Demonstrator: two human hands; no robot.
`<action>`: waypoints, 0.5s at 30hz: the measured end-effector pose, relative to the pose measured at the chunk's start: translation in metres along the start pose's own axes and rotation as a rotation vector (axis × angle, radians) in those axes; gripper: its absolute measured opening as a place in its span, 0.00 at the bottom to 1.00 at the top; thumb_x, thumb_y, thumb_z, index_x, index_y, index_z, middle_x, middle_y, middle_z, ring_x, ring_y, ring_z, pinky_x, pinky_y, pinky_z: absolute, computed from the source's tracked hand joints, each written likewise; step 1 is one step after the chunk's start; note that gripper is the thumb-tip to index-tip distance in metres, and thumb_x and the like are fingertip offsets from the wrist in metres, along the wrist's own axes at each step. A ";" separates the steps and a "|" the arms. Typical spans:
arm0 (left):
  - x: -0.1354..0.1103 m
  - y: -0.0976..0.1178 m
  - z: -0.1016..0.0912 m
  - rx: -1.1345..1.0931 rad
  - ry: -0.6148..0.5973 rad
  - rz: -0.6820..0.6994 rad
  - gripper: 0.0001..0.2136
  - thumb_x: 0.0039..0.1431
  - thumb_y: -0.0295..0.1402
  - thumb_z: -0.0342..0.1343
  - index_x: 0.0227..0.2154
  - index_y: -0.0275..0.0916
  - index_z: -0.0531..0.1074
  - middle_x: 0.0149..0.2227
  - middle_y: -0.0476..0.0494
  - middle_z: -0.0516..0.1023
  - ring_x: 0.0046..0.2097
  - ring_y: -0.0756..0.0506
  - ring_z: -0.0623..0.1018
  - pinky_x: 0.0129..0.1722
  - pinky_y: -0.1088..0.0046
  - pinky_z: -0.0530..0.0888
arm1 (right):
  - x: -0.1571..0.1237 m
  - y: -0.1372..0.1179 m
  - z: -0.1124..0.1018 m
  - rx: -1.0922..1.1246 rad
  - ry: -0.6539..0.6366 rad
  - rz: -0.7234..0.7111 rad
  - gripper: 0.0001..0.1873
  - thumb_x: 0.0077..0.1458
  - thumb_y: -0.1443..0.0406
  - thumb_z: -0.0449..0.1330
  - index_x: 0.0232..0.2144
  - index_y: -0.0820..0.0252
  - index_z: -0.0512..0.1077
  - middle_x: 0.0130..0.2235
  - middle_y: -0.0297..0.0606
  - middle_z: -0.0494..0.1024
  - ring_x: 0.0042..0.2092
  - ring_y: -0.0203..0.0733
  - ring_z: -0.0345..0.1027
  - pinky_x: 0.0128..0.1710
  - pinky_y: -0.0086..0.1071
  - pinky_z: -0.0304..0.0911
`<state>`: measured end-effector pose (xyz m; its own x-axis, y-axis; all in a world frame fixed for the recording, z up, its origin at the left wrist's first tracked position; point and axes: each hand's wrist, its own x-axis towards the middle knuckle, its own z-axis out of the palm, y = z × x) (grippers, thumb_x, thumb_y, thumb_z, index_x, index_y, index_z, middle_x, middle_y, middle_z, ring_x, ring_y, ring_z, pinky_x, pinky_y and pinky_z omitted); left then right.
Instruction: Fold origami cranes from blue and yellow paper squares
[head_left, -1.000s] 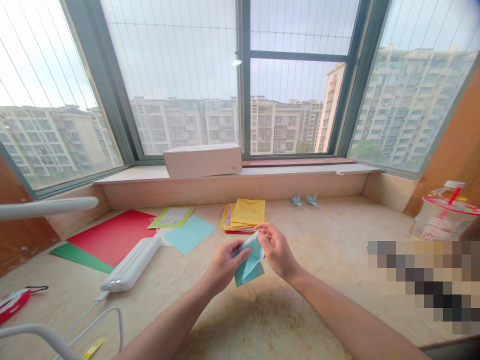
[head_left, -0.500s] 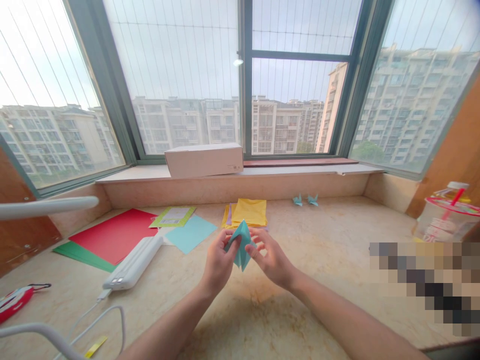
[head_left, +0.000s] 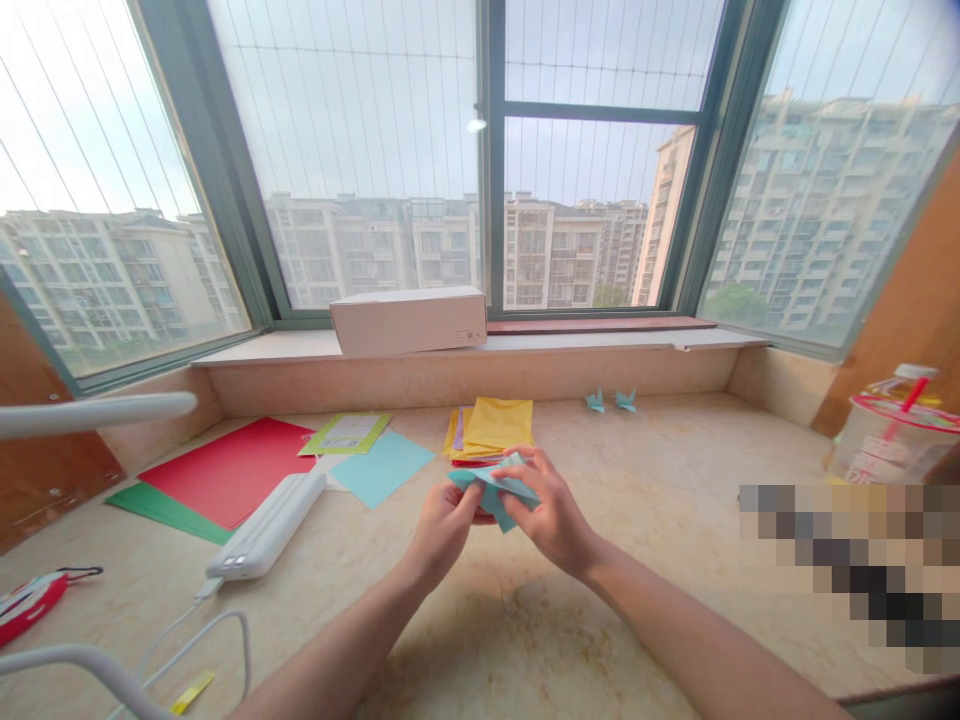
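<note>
Both my hands hold a folded piece of light blue paper [head_left: 491, 487] in the air above the marble counter [head_left: 660, 500]. My left hand [head_left: 442, 530] pinches its left side from below. My right hand [head_left: 551, 510] grips its right side, fingers curled over the top. The paper lies roughly flat between them, a point sticking out below. Just behind it lies a stack of yellow paper sheets [head_left: 495, 425].
A flat light blue sheet [head_left: 382, 465], red [head_left: 225, 470] and green [head_left: 157, 510] sheets and a white power bank [head_left: 266, 525] with cable lie to the left. Two small blue paper cranes [head_left: 611, 400] stand near the back. A cardboard box [head_left: 409, 318] sits on the sill; a plastic cup [head_left: 889, 435] stands at right.
The folded blue paper has been turned from hanging upright between my hands to lying nearly flat. My hands stayed close together at the same spot.
</note>
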<state>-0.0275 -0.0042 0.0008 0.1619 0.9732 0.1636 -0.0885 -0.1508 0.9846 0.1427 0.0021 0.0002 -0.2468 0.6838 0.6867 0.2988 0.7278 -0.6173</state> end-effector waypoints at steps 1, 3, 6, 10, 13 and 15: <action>-0.001 0.001 0.000 -0.035 0.000 -0.011 0.21 0.55 0.49 0.58 0.33 0.31 0.79 0.30 0.40 0.82 0.32 0.42 0.81 0.36 0.65 0.78 | 0.001 0.000 0.000 0.027 -0.018 0.025 0.14 0.57 0.71 0.59 0.44 0.55 0.77 0.50 0.43 0.69 0.50 0.44 0.69 0.52 0.39 0.66; -0.002 0.003 0.000 -0.089 0.012 -0.019 0.24 0.55 0.51 0.57 0.33 0.31 0.79 0.30 0.38 0.82 0.33 0.41 0.81 0.36 0.64 0.79 | 0.002 0.001 -0.001 0.074 -0.050 0.063 0.13 0.58 0.69 0.59 0.45 0.54 0.78 0.46 0.41 0.71 0.48 0.43 0.70 0.51 0.38 0.67; -0.004 0.009 0.000 -0.120 -0.007 -0.023 0.25 0.56 0.53 0.57 0.36 0.30 0.78 0.32 0.37 0.82 0.35 0.40 0.82 0.37 0.64 0.79 | 0.004 0.003 -0.003 0.103 -0.091 0.065 0.13 0.59 0.67 0.60 0.45 0.54 0.78 0.45 0.41 0.72 0.47 0.43 0.70 0.50 0.38 0.67; -0.003 0.016 0.000 -0.090 0.036 -0.031 0.24 0.54 0.49 0.61 0.40 0.30 0.78 0.35 0.37 0.83 0.35 0.41 0.82 0.37 0.65 0.79 | 0.004 0.003 -0.006 0.109 -0.121 0.070 0.16 0.57 0.64 0.63 0.48 0.55 0.78 0.46 0.43 0.73 0.47 0.45 0.69 0.51 0.39 0.66; -0.002 0.018 -0.001 -0.136 0.078 -0.008 0.23 0.52 0.48 0.63 0.42 0.31 0.77 0.35 0.37 0.83 0.36 0.41 0.82 0.37 0.65 0.80 | 0.007 0.005 -0.007 0.202 -0.063 0.177 0.13 0.57 0.60 0.62 0.44 0.56 0.80 0.46 0.43 0.74 0.48 0.46 0.70 0.51 0.40 0.65; -0.002 0.019 -0.001 -0.160 0.071 0.010 0.23 0.52 0.47 0.63 0.41 0.31 0.77 0.35 0.37 0.82 0.36 0.41 0.82 0.38 0.64 0.80 | 0.010 0.008 -0.007 0.327 -0.001 0.282 0.13 0.57 0.58 0.63 0.41 0.57 0.80 0.44 0.42 0.76 0.46 0.45 0.71 0.50 0.40 0.66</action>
<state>-0.0307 -0.0085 0.0187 0.0908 0.9825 0.1626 -0.2460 -0.1361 0.9597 0.1492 0.0148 0.0052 -0.1985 0.8584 0.4729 0.0474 0.4904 -0.8702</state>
